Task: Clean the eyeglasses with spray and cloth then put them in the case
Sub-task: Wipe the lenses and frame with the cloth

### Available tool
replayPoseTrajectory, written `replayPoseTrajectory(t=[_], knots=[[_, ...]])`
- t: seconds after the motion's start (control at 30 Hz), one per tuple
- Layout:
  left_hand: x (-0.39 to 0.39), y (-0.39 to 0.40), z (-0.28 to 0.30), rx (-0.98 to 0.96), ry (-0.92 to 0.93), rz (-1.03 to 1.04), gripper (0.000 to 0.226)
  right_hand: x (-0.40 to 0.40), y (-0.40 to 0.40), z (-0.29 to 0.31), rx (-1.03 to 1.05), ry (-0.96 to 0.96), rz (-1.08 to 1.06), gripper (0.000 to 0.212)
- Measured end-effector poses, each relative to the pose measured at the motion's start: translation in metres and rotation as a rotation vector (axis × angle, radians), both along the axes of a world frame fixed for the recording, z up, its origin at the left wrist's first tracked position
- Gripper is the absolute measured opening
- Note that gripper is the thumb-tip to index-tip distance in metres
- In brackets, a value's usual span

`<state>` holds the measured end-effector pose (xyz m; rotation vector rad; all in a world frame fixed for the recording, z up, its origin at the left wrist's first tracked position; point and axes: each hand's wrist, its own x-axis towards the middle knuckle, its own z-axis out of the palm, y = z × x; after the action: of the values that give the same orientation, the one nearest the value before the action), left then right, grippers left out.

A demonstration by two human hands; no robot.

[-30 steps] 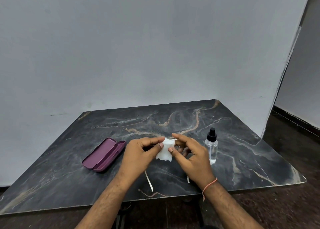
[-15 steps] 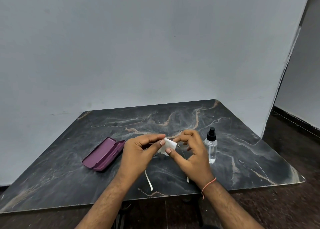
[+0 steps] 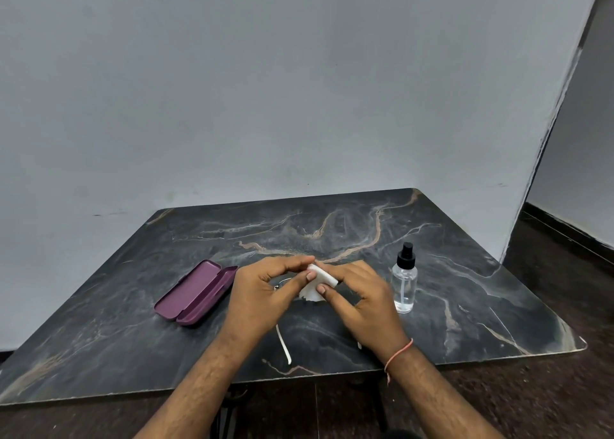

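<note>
we have the eyeglasses (image 3: 284,342) lifted just above the table (image 3: 465,305), our left hand (image 3: 262,292) pinching the frame and our right hand (image 3: 362,302) pinching the white cloth (image 3: 315,284) round a lens, most of the frame hidden behind our fingers. if we rub too hard, the thin frame could twist or slip from the pinch. our right wrist works near the spray bottle (image 3: 404,280) and could tip it; the open case (image 3: 196,292) waits at the left.
</note>
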<state>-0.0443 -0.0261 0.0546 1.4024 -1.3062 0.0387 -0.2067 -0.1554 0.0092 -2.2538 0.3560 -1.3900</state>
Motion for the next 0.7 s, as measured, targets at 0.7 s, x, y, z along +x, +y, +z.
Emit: replayPoseTrajectory(t=[0.7], knots=[[0.066,0.016,-0.056,0.329,-0.273,0.172,0.048,0.001,0.009,0.008,0.239,-0.191,-0.157,0.036]])
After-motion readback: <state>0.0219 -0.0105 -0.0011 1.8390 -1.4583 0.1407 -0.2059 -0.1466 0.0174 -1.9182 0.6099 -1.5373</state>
